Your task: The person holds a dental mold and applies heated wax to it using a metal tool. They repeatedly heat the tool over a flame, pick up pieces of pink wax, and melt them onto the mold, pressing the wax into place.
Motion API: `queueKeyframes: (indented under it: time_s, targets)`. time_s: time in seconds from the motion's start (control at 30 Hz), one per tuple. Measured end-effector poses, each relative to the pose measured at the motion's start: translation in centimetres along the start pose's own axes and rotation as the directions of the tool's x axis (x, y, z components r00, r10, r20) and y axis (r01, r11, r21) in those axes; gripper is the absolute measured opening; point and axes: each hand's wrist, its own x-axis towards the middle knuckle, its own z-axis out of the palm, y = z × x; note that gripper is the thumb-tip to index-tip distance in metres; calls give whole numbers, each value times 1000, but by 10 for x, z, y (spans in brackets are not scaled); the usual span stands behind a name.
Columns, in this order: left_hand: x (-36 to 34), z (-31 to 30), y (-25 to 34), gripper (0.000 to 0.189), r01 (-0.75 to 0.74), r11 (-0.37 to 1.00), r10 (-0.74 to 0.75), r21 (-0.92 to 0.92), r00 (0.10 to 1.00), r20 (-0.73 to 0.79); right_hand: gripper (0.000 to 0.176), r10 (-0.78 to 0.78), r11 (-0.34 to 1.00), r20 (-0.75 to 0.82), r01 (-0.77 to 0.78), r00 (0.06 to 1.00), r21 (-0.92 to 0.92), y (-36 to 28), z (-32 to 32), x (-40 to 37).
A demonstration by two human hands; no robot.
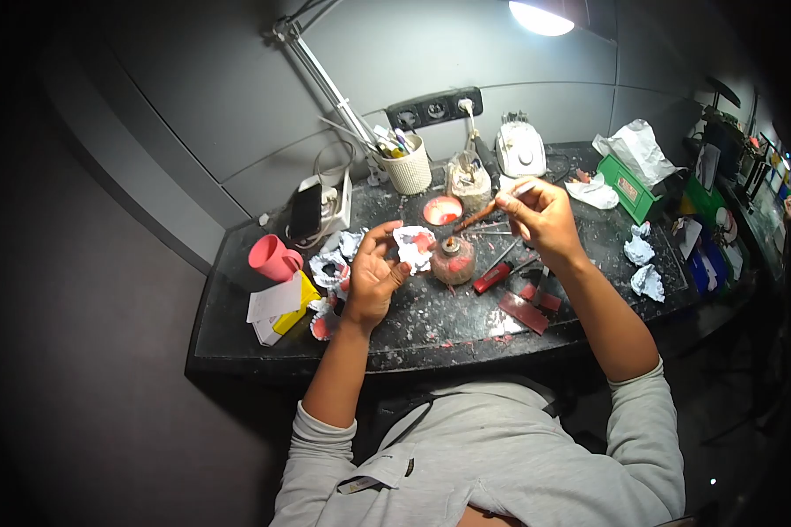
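Observation:
My left hand is closed around a white plaster dental cast with pink wax on it, held over the bench. In my right hand is a slim tool with a reddish-brown shaft, pinched between thumb and fingers and slanting down to the left. Between the hands stands a round glass spirit burner; the tool's lower end is just above and behind it. Behind that sits a small dish with pink wax. A red-handled tool and dark pink wax sheets lie right of the burner.
More plaster casts lie left and right. A pink mug, yellow box and phone stand left. Behind are a pen holder, glass jar and white device; a green box is right.

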Motion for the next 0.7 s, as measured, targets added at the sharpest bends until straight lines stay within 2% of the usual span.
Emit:
queueKeyframes:
  time_s: [0.1, 0.17, 0.27, 0.37, 0.43, 0.5, 0.57, 0.7]
  targets:
    - [0, -3, -8, 64, -19, 1000, 19, -6, 1000, -3, 11, 50, 999, -30, -50, 998, 0, -1, 2, 0]
    - [0, 0, -5, 65, 35, 999, -35, -34, 999, 3, 12, 73, 997, -29, -72, 997, 16, 2, 1, 0]
    - [0, -4, -6, 64, 75, 997, -74, -26, 997, 15, 12, 64, 997, -27, -62, 998, 42, -5, 7, 0]
    - [0, 1, -2, 64, 127, 987, -122, -98, 991, 51, 12, 16, 999, -24, -15, 1000, 49, -4, 6, -2]
    - [0, -1, -6, 63, 68, 995, -67, -75, 998, 12, 12, 70, 997, -12, -70, 997, -16, -2, 5, -1]
    - [0, -3, -9, 63, 55, 997, -55, -55, 998, 0, 13, 73, 997, -28, -73, 997, 22, -1, 8, -3]
    - [1, -3, -10, 63, -31, 998, 32, 59, 999, -3, 13, 72, 997, 26, -72, 997, 29, 5, 9, -4]
    - [1, 5, -2, 62, -19, 1000, 19, 23, 1000, 4, 11, 17, 999, 23, -18, 1000, 52, -2, 9, -4]
